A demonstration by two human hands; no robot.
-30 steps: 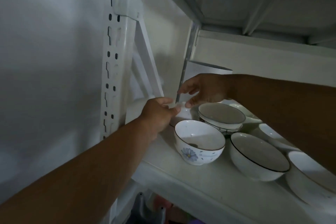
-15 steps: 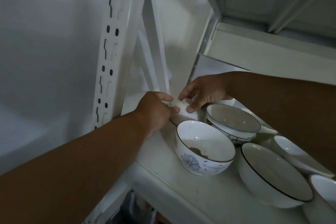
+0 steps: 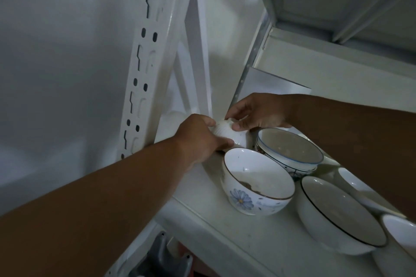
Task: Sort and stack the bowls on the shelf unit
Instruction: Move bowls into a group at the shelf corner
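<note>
Both hands grip a small white ribbed bowl (image 3: 227, 134) at the shelf's (image 3: 225, 229) back corner: left hand (image 3: 198, 139) on its near side, right hand (image 3: 256, 112) pinching its top. A flowered bowl (image 3: 254, 189) sits just in front.

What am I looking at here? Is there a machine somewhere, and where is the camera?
There is no machine: a person works with bare hands, and the single camera sits on their head, looking forward and down. The white surface is a shelf of a metal shelf unit against a wall. On it stand several bowls: a blue flower bowl nearest the hands, a blue-rimmed bowl stacked on another behind it, and a wider black-rimmed bowl to the right. In the back corner, the left hand and the right hand both hold a small ribbed white bowl, tilted on its side, with fingers curled around it from either side.
</note>
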